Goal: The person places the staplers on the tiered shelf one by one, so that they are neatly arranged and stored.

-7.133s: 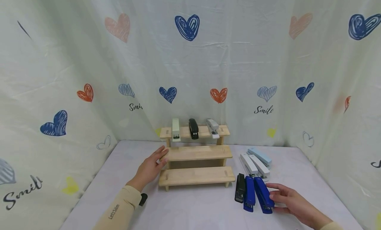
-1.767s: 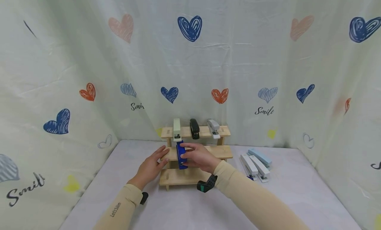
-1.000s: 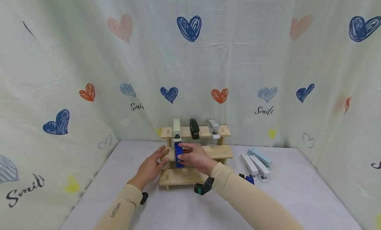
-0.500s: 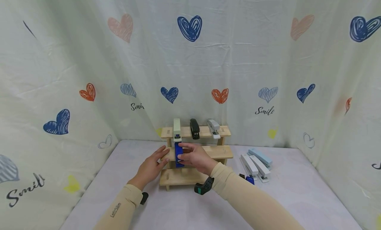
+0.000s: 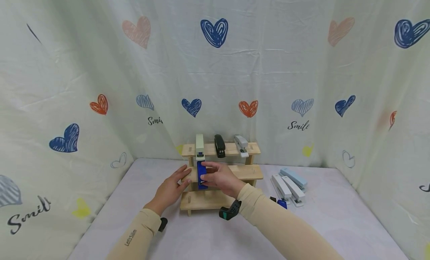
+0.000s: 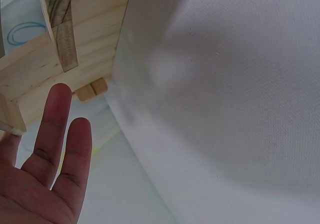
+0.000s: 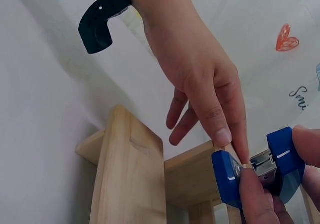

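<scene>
In the head view, a three-tier wooden display stand (image 5: pixel 246 172) stands near the back of the table. My right hand (image 5: pixel 223 179) holds a blue stapler (image 5: pixel 201 170) at the left part of its middle board, fingers on one side. The right wrist view shows the stapler's open front end (image 7: pixel 227 179) between my thumb and fingers (image 7: pixel 257 199). My left hand (image 5: pixel 168 187) pinches the left end of the middle board between thumb and forefinger. Two other left fingers (image 6: pixel 52 119) extend free below the board in the left wrist view.
On the top board sit a pale green stapler (image 5: pixel 199 144), a black stapler (image 5: pixel 220 146) and a grey stapler (image 5: pixel 241 145). Right of the stand lie two white staplers (image 5: pixel 281 186) and a light blue one (image 5: pixel 293 178). My right sleeve mostly hides another blue stapler (image 5: pixel 282 203) and a black one (image 5: pixel 273 198).
My right hand has carried the blue stapler from the right-hand pile to the middle board, then shifted it slightly left. Over the last second both hands stay still. The left hand keeps its place.
</scene>
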{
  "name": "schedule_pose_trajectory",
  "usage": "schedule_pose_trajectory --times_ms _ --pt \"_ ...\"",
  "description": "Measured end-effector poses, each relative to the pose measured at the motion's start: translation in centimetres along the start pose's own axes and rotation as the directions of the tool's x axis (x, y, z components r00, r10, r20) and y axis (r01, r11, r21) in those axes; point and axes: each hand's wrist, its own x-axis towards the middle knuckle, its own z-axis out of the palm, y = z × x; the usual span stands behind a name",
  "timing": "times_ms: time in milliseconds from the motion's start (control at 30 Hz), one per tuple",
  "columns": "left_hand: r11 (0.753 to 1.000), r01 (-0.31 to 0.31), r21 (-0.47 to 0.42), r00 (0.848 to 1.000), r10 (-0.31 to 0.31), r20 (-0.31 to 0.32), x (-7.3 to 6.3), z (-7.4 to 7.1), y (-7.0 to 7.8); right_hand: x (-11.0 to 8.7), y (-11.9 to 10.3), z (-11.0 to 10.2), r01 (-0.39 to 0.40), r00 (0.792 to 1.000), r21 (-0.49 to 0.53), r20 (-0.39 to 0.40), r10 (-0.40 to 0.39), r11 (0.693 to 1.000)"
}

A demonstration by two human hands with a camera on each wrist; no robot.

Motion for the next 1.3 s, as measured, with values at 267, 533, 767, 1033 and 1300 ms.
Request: schedule_pose_trajectory --times_ms 267,533,767,1033,1300 --pt "1.000 -0.002 -0.013 1.000 0.003 0.007 0.0 0.2 0.2 -0.1 0.1 -0.2 -0.009 1.000 -0.009 -0.016 0.009 1.000" --pt "1.000 0.001 -0.018 1.000 -0.001 0.009 -0.1 0.3 0.3 -0.6 0.0 -1.1 -0.013 0.999 -0.070 -0.030 0.011 0.997" --pt "1.000 -0.005 -0.018 1.000 0.005 -0.007 -0.1 0.4 0.3 -3.5 -0.9 -5.3 0.005 1.000 -0.125 -0.017 -0.007 0.992" --pt "1.000 -0.022 -0.019 1.000 0.021 -0.014 0.0 0.4 -0.2 -9.8 0.6 -12.8 -0.066 0.992 -0.270 -0.124 0.033 0.960" --pt "0.999 -0.038 -0.020 0.999 0.038 -0.015 0.1 0.3 -0.3 -16.1 3.9 -17.2 -0.233 0.930 -0.290 -0.347 0.125 0.928"
